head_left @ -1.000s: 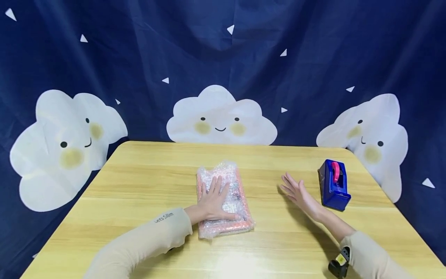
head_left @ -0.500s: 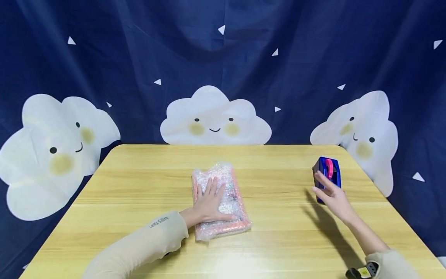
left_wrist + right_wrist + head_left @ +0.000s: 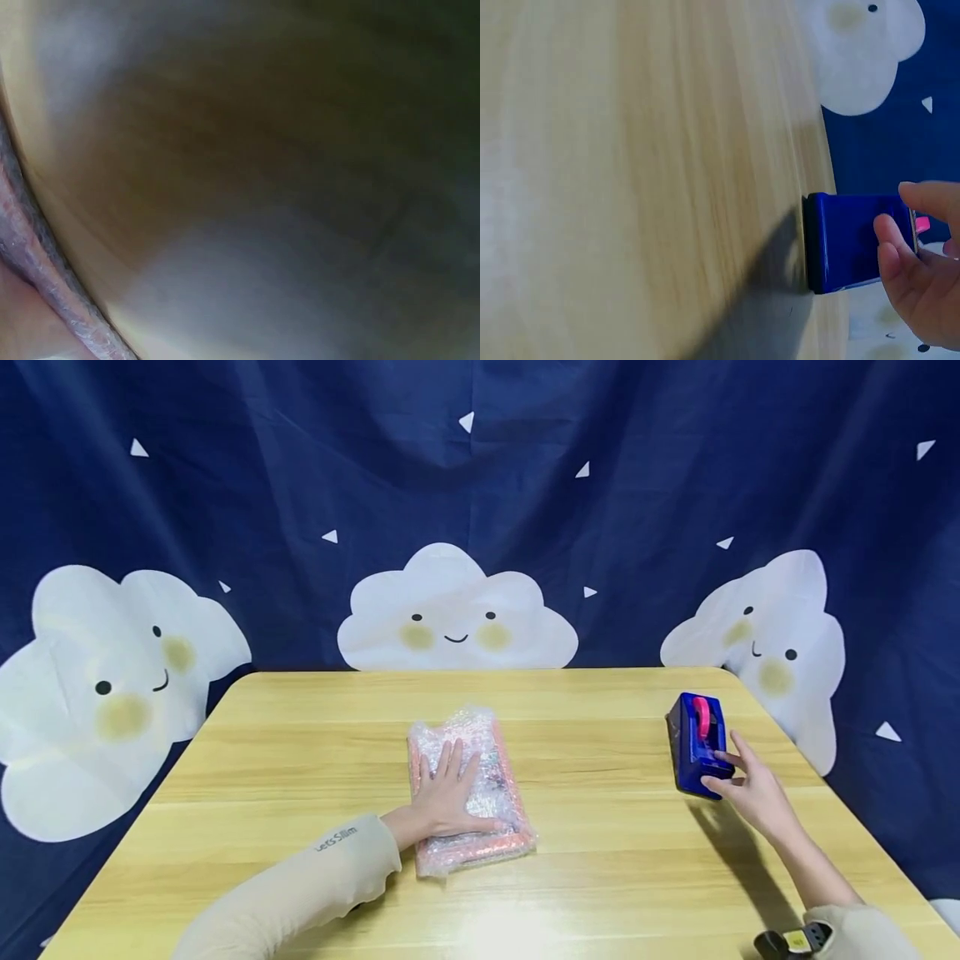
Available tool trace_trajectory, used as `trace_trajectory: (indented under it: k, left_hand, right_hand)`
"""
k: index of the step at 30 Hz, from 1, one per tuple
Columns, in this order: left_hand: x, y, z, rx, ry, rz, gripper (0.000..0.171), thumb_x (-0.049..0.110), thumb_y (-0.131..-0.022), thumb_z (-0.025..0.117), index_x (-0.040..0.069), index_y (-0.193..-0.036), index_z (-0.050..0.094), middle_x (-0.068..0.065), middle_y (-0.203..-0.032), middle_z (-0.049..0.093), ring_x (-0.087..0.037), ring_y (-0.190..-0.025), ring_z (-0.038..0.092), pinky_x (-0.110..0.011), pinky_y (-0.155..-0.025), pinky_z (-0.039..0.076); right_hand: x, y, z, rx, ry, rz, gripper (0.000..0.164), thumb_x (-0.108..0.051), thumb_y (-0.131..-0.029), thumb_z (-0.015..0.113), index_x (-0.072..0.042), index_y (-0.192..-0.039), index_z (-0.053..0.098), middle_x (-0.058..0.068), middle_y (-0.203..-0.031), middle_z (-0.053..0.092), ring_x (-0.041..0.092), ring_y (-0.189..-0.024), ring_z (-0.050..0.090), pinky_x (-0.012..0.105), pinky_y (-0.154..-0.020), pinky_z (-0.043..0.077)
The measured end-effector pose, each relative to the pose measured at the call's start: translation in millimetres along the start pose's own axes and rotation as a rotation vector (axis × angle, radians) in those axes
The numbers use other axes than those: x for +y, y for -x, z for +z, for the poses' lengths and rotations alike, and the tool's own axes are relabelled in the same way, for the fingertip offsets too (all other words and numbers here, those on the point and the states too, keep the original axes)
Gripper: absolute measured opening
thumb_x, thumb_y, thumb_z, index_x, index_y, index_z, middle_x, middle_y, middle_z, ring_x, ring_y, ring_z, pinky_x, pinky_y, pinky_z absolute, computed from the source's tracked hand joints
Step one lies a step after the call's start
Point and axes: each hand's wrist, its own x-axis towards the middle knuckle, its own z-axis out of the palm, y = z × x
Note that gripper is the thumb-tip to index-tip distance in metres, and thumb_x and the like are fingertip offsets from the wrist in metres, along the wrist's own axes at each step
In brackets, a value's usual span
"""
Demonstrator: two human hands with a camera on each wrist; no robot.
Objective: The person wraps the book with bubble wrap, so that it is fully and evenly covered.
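Note:
A flat, pink-edged package in bubble wrap (image 3: 495, 781) lies on the table. My left hand (image 3: 446, 800) rests on it with its fingers spread. In the left wrist view only a strip of the wrapped edge (image 3: 56, 296) shows, the rest being dark and blurred. On the right stands a blue tape dispenser (image 3: 684, 753) with a pink roll (image 3: 702, 718) in it. My right hand (image 3: 759, 793) is at its near end, thumb and fingers apart. In the right wrist view the fingertips overlap the dispenser's near face (image 3: 847, 236); whether they touch it I cannot tell.
The light wooden table (image 3: 600, 868) has rounded far corners. Behind it hangs a dark blue curtain (image 3: 637, 527) printed with white clouds and small triangles. A black strap device (image 3: 795, 941) sits at the right wrist.
My right hand has moved rightward to the tape dispenser's near end. The left hand stays on the wrapped package. The whole head view has shifted slightly.

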Motion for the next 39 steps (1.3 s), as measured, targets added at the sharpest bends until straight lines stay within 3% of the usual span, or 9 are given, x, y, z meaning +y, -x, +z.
trace_trajectory:
  k: [3, 6, 10, 12, 16, 20, 25, 32, 39]
  left_hand:
    - [0.3, -0.1, -0.4, -0.005, -0.005, -0.005, 0.112, 0.077, -0.067, 0.052, 0.009, -0.147, 0.013, -0.021, -0.15, -0.003, -0.036, -0.138, -0.005, -0.065, -0.102, -0.002]
    - [0.3, 0.0, 0.1, -0.002, -0.001, -0.004, 0.113, 0.078, -0.066, 0.051, 0.009, -0.147, 0.013, -0.021, -0.15, -0.003, -0.036, -0.138, -0.005, -0.065, -0.102, -0.002]
    - [-0.6, 0.2, 1.6, 0.008, 0.001, -0.005, 0.113, 0.079, -0.066, 0.05, 0.01, -0.147, 0.014, -0.021, -0.151, -0.003, -0.037, -0.138, -0.005, -0.065, -0.102, -0.001]
    - [-1.5, 0.3, 2.2, 0.014, 0.001, -0.005, 0.113, 0.079, -0.066, 0.051, 0.01, -0.147, 0.014, -0.021, -0.151, -0.002, -0.037, -0.138, -0.004, -0.066, -0.102, -0.001]
    - [-2.0, 0.4, 2.3, 0.023, -0.004, -0.001, 0.112, 0.077, -0.066, 0.052, 0.009, -0.147, 0.014, -0.022, -0.151, 0.0, -0.038, -0.138, -0.003, -0.066, -0.102, -0.001]
    - [-1.4, 0.3, 2.5, 0.024, -0.001, 0.002, 0.111, 0.077, -0.066, 0.053, 0.009, -0.147, 0.015, -0.022, -0.15, 0.0, -0.038, -0.138, -0.003, -0.066, -0.102, -0.001]
    - [-0.8, -0.1, 3.0, 0.029, 0.0, 0.007, 0.111, 0.076, -0.067, 0.053, 0.009, -0.146, 0.016, -0.022, -0.15, 0.0, -0.039, -0.137, -0.003, -0.067, -0.101, 0.0]
    - [-0.4, -0.7, 4.2, 0.033, -0.011, 0.004, 0.113, 0.079, -0.065, 0.051, 0.01, -0.147, 0.015, -0.022, -0.15, -0.001, -0.038, -0.137, -0.003, -0.067, -0.101, 0.0]
    - [-0.7, -0.8, 4.6, 0.032, -0.015, 0.009, 0.112, 0.079, -0.066, 0.05, 0.009, -0.147, 0.015, -0.022, -0.15, -0.002, -0.038, -0.137, -0.004, -0.066, -0.102, -0.002]
  right_hand:
    - [3.6, -4.2, -0.6, -0.025, -0.1, 0.008, 0.085, -0.007, -0.086, 0.06, 0.008, -0.142, -0.001, 0.037, -0.119, 0.049, 0.015, -0.075, 0.065, 0.021, -0.057, 0.051]
    - [12.6, -10.1, -1.8, -0.06, -0.267, 0.009, 0.085, -0.005, -0.087, 0.058, 0.006, -0.142, -0.006, 0.006, -0.106, 0.064, 0.0, -0.07, 0.062, 0.023, -0.058, 0.052]
    - [37.4, -19.1, 1.1, -0.112, -0.61, 0.053, 0.089, -0.005, -0.088, 0.056, -0.002, -0.143, -0.014, -0.024, -0.093, 0.061, 0.003, -0.074, 0.065, 0.02, -0.064, 0.053]
    - [46.7, -21.3, 4.7, -0.109, -0.775, 0.076, 0.088, -0.005, -0.089, 0.054, -0.006, -0.144, -0.016, -0.019, -0.095, 0.064, 0.006, -0.077, 0.066, 0.02, -0.067, 0.053]
    - [43.6, -17.9, 10.5, -0.055, -0.947, 0.088, 0.084, -0.009, -0.093, 0.051, -0.013, -0.145, -0.015, -0.013, -0.097, 0.066, 0.009, -0.08, 0.067, 0.021, -0.071, 0.053]
    - [35.3, -13.2, 14.0, 0.001, -0.951, 0.084, 0.077, -0.01, -0.095, 0.047, -0.014, -0.146, -0.01, -0.013, -0.095, 0.066, 0.009, -0.078, 0.067, 0.021, -0.071, 0.053]
    - [44.6, -14.7, 18.0, 0.032, -0.955, 0.115, 0.069, -0.012, -0.096, 0.045, -0.018, -0.147, -0.001, -0.014, -0.097, 0.065, 0.009, -0.078, 0.068, 0.021, -0.074, 0.052]
    - [18.2, 0.5, 17.3, 0.036, -1.28, 0.034, 0.057, -0.002, -0.094, 0.044, -0.019, -0.138, 0.012, -0.002, -0.095, 0.066, 0.019, -0.079, 0.069, 0.027, -0.072, 0.054]
    - [8.2, 5.8, 16.0, 0.074, -1.389, 0.059, 0.039, -0.003, -0.096, 0.041, -0.022, -0.125, 0.023, 0.003, -0.086, 0.067, 0.022, -0.079, 0.069, 0.029, -0.07, 0.055]
